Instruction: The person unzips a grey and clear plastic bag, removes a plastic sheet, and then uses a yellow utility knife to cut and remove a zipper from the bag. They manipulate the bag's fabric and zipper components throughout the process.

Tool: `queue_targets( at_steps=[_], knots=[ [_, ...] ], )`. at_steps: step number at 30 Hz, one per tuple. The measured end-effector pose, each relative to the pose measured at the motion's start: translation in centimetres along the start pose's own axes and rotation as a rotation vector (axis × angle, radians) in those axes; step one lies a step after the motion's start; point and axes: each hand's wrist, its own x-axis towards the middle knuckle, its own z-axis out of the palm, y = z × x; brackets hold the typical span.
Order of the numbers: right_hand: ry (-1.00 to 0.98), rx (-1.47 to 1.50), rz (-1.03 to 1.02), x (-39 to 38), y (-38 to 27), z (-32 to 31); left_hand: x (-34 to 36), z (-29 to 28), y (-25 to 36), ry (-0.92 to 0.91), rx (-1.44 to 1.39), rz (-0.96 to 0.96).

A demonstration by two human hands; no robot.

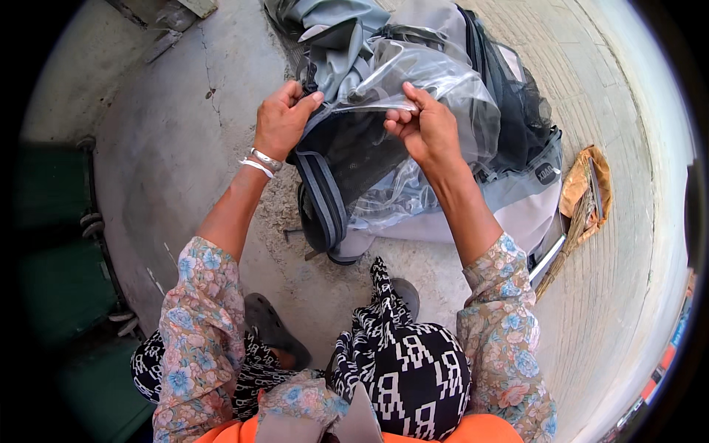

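In front of me lies a crumpled grey fabric cover (461, 227) with black mesh, dark zipper edging and a round dark patch. A clear plastic sheet (473, 111) is joined to it and rises in folds. My left hand (286, 122) is closed, thumb and fingers pinching the dark-trimmed edge at the sheet's left end. Farther right, my right hand (425, 127) pinches the same sheet, thumb up and fingers curled. Between both hands the edge of the plastic is stretched. Below it, a curved zipper band (325, 199) hangs down near my left forearm.
To the right, a broom (565, 247) with dry bristles lies by a torn brown wrapping (591, 188) on the concrete floor (221, 148). Dark green panels (66, 244) stand at the left. My grey shoe (277, 328) is below the cover; broken pieces (166, 33) lie far left.
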Motion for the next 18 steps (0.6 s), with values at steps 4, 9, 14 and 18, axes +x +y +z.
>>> queue_targets(
  at_steps=[4, 9, 14, 18],
  knots=[
    [-0.269, -0.253, 0.047, 0.8, 0.5, 0.5, 3.7, -5.4, -1.0, 0.110, 0.333, 0.118],
    [-0.629, -0.862, 0.189, -5.8, 2.5, -0.7, 9.6, -15.8, -7.2, 0.446, 0.757, 0.056],
    [-0.481, -1.077, 0.623, -9.7, 5.1, -7.7, -0.3, -8.5, 4.5, 0.223, 0.505, 0.599],
    [-0.266, -1.174, 0.678, -11.9, 7.2, -9.7, -10.7, 0.0, 6.1, -0.766, 0.358, 0.909]
  ],
)
